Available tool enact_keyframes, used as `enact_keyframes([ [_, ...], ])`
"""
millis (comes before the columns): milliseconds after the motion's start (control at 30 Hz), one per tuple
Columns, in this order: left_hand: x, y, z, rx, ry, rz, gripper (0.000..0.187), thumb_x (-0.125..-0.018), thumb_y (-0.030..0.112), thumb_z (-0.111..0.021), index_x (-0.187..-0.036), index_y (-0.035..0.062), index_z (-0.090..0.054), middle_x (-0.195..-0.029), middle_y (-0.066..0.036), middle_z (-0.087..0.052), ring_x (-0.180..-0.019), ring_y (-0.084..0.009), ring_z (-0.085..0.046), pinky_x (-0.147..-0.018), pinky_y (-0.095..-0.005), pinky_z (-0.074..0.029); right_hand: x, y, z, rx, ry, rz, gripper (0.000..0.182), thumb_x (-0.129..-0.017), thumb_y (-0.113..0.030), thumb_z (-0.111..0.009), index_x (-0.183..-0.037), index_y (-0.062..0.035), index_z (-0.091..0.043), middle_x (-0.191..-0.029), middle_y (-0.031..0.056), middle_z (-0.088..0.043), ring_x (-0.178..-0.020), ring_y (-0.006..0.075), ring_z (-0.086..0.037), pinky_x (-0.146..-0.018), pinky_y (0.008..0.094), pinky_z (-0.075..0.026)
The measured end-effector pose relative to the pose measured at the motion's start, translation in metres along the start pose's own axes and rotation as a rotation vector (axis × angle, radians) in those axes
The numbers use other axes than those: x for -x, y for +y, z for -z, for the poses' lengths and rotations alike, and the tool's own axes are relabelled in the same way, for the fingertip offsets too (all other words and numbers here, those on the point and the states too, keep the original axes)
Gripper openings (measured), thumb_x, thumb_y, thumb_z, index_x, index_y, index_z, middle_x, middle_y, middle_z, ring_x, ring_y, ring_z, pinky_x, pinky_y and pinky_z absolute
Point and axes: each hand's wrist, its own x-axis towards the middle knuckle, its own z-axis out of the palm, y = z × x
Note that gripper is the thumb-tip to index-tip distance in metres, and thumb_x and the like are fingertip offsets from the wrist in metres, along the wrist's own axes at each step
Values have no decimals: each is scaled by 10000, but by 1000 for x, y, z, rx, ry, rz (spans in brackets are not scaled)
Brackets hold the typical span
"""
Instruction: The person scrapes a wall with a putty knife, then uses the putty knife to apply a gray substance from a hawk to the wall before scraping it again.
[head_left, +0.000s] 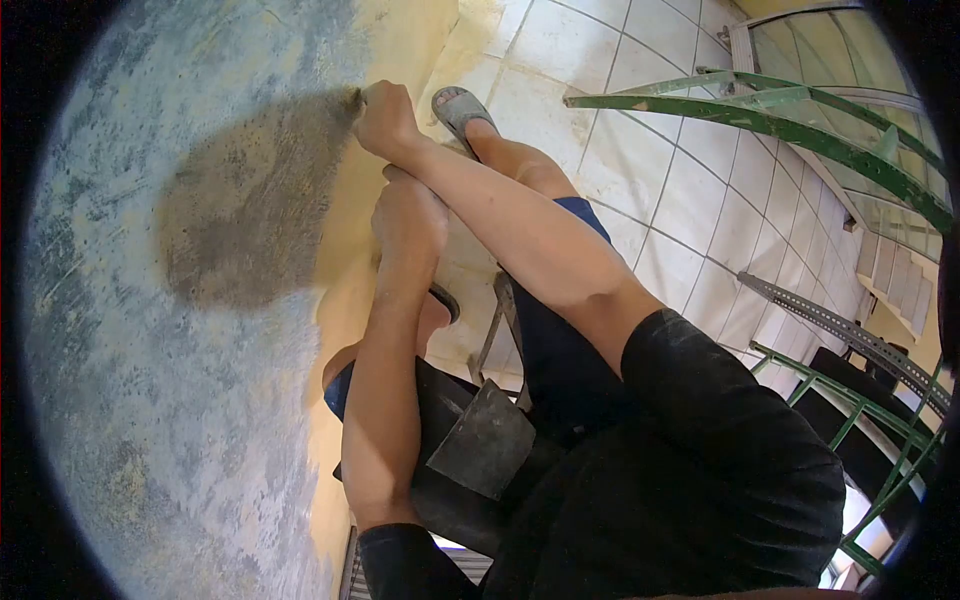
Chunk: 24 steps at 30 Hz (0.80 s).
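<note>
My right hand [388,120] is closed and pressed close to the wall [130,400], which has a patchy blue-grey coat. A small dark bit shows at its fingertips, too little to name. Just below, my left hand [410,215] is also curled closed near the yellowish edge of the wall, under my right wrist. Whatever it grips is hidden by the back of the hand. Across my lap lies a dark flat plate [485,440] with straight edges.
A dark rounded patch, apparently a shadow, covers the wall [245,205]. White floor tiles [630,160] spread to the right. Green metal frames [780,125] stand at the upper and lower right, with a perforated metal bar [840,325] between. My sandalled foot [462,108] rests ahead.
</note>
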Motion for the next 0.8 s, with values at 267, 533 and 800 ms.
enact_keyframes([
  [267,1,-1,0,1,49,-32,457,-858,229,-593,-1065,-156,-457,-845,-315,-646,-842,-466,-643,-731,-520,-502,2,0,-3,-8,-18,2,105,-653,-21,-619,-695,67,-656,-776,302,-639,-767,424,-664,-710,437,-542],
  [533,0,0,5,-9,42,-17,458,-861,225,-590,-1064,-162,-455,-833,-314,-647,-826,-464,-648,-738,-511,-509,0,-4,3,-36,12,-25,108,-656,-32,-632,-701,63,-656,-776,282,-646,-758,417,-660,-683,437,-539],
  [800,3,-6,4,-38,49,-74,470,-855,217,-586,-1080,-170,-441,-809,-322,-640,-785,-465,-648,-683,-516,-516,5,-6,-4,-31,51,3,61,-656,-30,-612,-648,27,-632,-727,268,-636,-744,428,-655,-657,438,-529],
])
